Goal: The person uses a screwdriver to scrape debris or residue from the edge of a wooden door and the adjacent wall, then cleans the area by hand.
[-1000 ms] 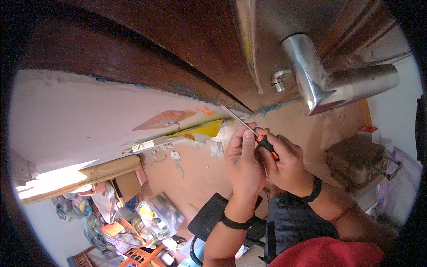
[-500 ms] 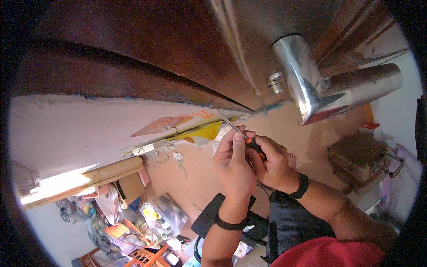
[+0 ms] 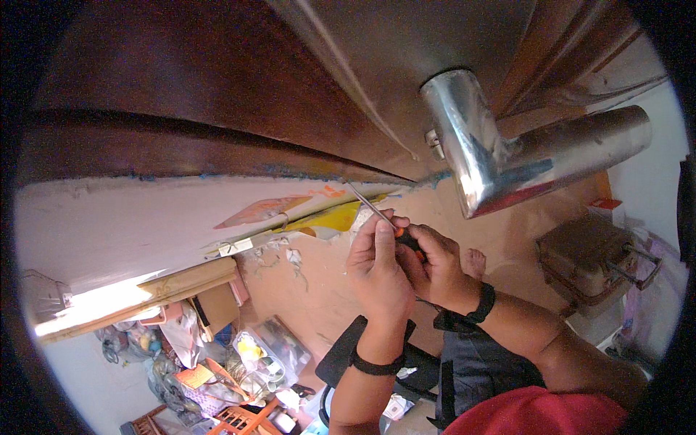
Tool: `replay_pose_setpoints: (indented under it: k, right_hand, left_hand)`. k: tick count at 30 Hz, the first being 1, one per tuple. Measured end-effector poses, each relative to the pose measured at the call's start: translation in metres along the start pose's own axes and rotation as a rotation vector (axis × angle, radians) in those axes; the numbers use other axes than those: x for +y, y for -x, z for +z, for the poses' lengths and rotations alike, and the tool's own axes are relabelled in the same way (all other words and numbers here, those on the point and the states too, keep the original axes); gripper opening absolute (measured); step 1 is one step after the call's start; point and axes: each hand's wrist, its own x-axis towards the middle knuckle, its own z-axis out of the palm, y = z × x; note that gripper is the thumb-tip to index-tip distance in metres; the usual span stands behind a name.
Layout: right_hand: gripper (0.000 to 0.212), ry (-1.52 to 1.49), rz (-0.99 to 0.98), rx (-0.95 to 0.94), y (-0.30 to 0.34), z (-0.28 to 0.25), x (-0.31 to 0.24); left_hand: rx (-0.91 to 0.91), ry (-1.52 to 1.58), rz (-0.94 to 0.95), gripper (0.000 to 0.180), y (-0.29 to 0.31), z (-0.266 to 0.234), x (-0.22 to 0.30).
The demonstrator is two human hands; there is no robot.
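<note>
Both hands are on a screwdriver [image 3: 371,206] with a long metal shaft and a black-and-orange handle. My right hand [image 3: 435,264] is wrapped round the handle, hiding much of it. Thumb and fingers of my left hand [image 3: 378,254] pinch the shaft just ahead of the handle. The shaft slants up and left, its tip at the seam between a dark brown wooden door [image 3: 181,87] and the pale strip [image 3: 130,217] below it. Blue flecks run along this seam. Whether the tip presses into it, I cannot tell.
A thick chrome door handle [image 3: 475,159] juts out right of my hands. A brown suitcase [image 3: 583,250] stands at the right. At lower left lie bags, a clear plastic box [image 3: 272,355] and an orange wooden rack [image 3: 243,419]. Yellow material [image 3: 330,216] lies beneath the pale strip.
My view has shifted slightly, so the chrome handle appears further left and lower, covering more of the small knob behind it. Both hands keep their hold on the screwdriver.
</note>
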Motion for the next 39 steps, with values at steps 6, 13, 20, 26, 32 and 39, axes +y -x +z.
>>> replay_pose_setpoints:
  k: [6,13,20,26,32,39]
  right_hand:
    - [0.034,-0.021,0.039,-0.019,0.002,0.004,-0.001]
    - [0.033,-0.036,0.054,0.004,0.001,0.006,-0.003]
    - [0.032,-0.043,0.06,-0.037,-0.003,0.006,-0.004]
    - [0.029,-0.088,-0.033,0.013,-0.009,0.011,-0.003]
    - [0.028,-0.039,0.067,-0.014,0.005,0.012,0.003]
    - [0.027,-0.072,0.004,0.045,-0.003,0.015,0.002]
  left_hand:
    - [0.003,0.022,-0.014,0.019,0.0,-0.003,0.0]
    - [-0.004,0.019,0.014,0.019,-0.001,-0.004,-0.002]
    - [-0.002,0.025,0.022,0.02,-0.003,-0.007,-0.001]
    - [-0.003,-0.019,0.058,0.019,-0.003,-0.003,0.011]
    - [0.017,-0.057,0.001,0.021,0.002,-0.008,0.001]
    - [0.005,-0.045,0.029,0.02,-0.003,-0.007,0.005]
